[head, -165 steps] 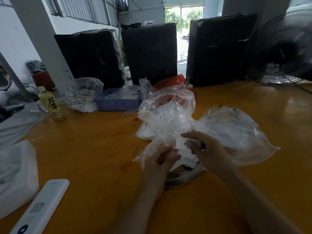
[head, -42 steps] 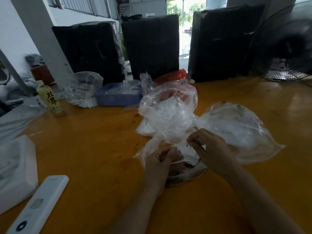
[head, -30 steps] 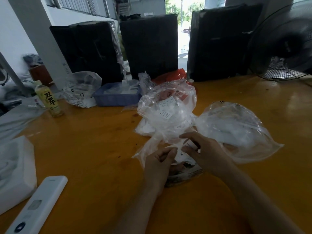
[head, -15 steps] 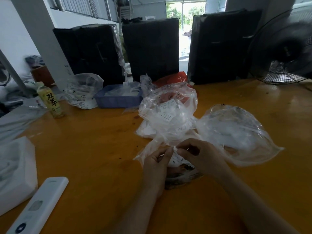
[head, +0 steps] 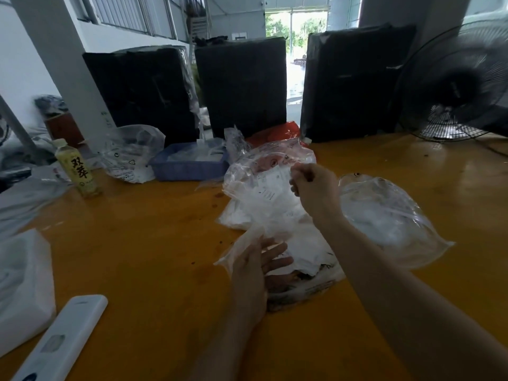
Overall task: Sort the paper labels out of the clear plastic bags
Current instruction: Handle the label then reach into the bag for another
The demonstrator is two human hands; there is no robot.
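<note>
A wide orange-yellow wooden table (head: 137, 257) fills the lower part of the view. Along its far edge three tall black wrapped bales (head: 242, 86) are stood side by side, and a large black wire-caged fan (head: 461, 86) is placed at the far right.

At the middle of the table a heap of crumpled clear plastic bags (head: 264, 196) is piled, with white printed paper labels (head: 268, 185) seen through the film. Just beside the heap, to its right, a puffed clear plastic bag (head: 384, 215) with white contents is lain flat. A flat clear bag over white papers (head: 305, 257) is spread nearest the person, touching the heap.

A white foam-like packet (head: 22, 284) is seen at the left edge, and a long white handheld device (head: 63, 342) is lain near the bottom left corner. A shallow blue plastic tray (head: 189, 166) is set behind the heap, with another crumpled clear bag with printed marks (head: 132, 155) to its left, and a small yellow-green drink bottle (head: 78, 169) is stood upright further left.

The right hand (head: 313, 188) is raised over the heap, its fingers curled together at the top bag's film; whether anything is pinched cannot be told. The left hand (head: 255, 268) is rested on the nearest bag, fingers spread and straight.
</note>
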